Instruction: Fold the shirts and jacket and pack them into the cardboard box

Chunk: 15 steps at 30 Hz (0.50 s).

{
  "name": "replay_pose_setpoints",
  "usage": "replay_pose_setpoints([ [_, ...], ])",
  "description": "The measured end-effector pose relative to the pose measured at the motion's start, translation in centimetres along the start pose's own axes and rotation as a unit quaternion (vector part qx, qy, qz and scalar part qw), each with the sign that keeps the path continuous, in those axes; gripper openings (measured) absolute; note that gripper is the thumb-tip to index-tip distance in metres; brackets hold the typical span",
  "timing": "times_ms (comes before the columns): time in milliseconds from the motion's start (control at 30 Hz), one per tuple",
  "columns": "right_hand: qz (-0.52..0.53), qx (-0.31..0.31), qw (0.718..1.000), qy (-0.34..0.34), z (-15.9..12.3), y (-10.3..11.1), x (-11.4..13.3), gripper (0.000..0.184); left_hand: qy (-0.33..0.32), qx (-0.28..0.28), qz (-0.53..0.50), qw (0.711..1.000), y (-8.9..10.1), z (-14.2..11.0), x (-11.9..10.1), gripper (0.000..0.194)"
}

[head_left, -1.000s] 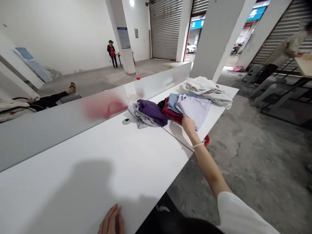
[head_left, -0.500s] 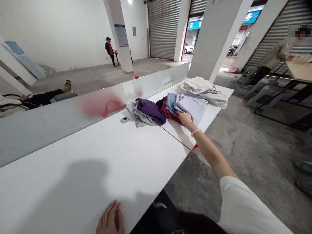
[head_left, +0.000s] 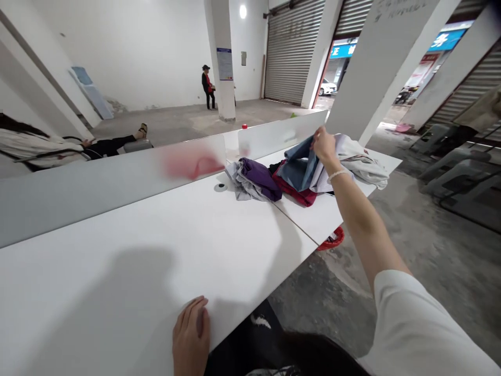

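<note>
My right hand [head_left: 325, 145] is closed on a blue garment [head_left: 298, 169], holding its upper part raised above the pile. The rest of it hangs down over a dark red garment [head_left: 299, 194]. A pale lavender garment [head_left: 321, 180] lies beneath and beside my right hand. To the left are a folded purple garment [head_left: 263, 178] and a light grey one [head_left: 241, 184]. Behind my hand is a heap of white clothing [head_left: 362, 164]. My left hand [head_left: 192, 331] rests on the white table near its front edge, holding nothing, fingers stretched out.
A frosted divider [head_left: 117, 193] runs along the back of the white table [head_left: 156, 271]. Below the right edge is a red basket [head_left: 333, 239]. Grey stools [head_left: 456, 167] stand at right. One person [head_left: 208, 86] stands by a pillar; another [head_left: 113, 146] reclines beyond the divider.
My right hand has gripped the blue garment and lifted it up from the pile; the lavender garment has shifted beneath it. The view has turned left. My left hand still rests on the table.
</note>
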State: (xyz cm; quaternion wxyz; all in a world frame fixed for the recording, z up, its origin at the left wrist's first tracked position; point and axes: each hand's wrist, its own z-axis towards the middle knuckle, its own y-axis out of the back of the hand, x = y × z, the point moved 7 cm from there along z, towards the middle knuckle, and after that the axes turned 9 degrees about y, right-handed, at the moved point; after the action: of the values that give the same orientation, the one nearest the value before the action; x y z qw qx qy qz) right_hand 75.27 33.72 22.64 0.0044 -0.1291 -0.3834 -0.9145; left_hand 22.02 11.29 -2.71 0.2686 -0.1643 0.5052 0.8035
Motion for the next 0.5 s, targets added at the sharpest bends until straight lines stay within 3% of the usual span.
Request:
replay_pose_setpoints([
  [133, 0.111, -0.11, 0.987, 0.017, 3.8, 4.2, 4.8, 0.032, 0.099, 0.03, -0.097, 0.99, 0.0, 0.1, 1.6, 0.026],
  [200, 0.2, -0.128, 0.967, 0.086, 4.2, 5.5, 9.6, 0.028, 0.169, 0.047, -0.154, 0.973, -0.3, 0.2, 2.1, 0.028],
  [267, 0.328, -0.122, 0.921, 0.174, 2.7, 6.5, 15.5, 0.023, 0.221, 0.064, -0.221, 0.948, -0.9, 0.7, 1.8, 0.029],
  [333, 0.412, -0.083, 0.873, 0.247, -1.0, 7.3, 21.6, 0.019, 0.232, 0.075, -0.308, 0.919, -1.5, 1.9, 0.4, 0.03],
  [400, 0.452, -0.022, 0.833, 0.32, -6.6, 8.0, 27.2, 0.015, 0.21, 0.082, -0.383, 0.896, -2.1, 3.9, -1.5, 0.038],
  [467, 0.462, 0.091, 0.776, 0.42, -13.4, 8.1, 32.1, 0.017, 0.181, 0.067, -0.379, 0.905, -2.2, 6.0, -2.5, 0.049],
  [500, 0.451, 0.165, 0.73, 0.485, -17.0, 7.9, 34.1, 0.019, 0.175, 0.043, -0.343, 0.922, -2.0, 6.9, -2.5, 0.05],
])
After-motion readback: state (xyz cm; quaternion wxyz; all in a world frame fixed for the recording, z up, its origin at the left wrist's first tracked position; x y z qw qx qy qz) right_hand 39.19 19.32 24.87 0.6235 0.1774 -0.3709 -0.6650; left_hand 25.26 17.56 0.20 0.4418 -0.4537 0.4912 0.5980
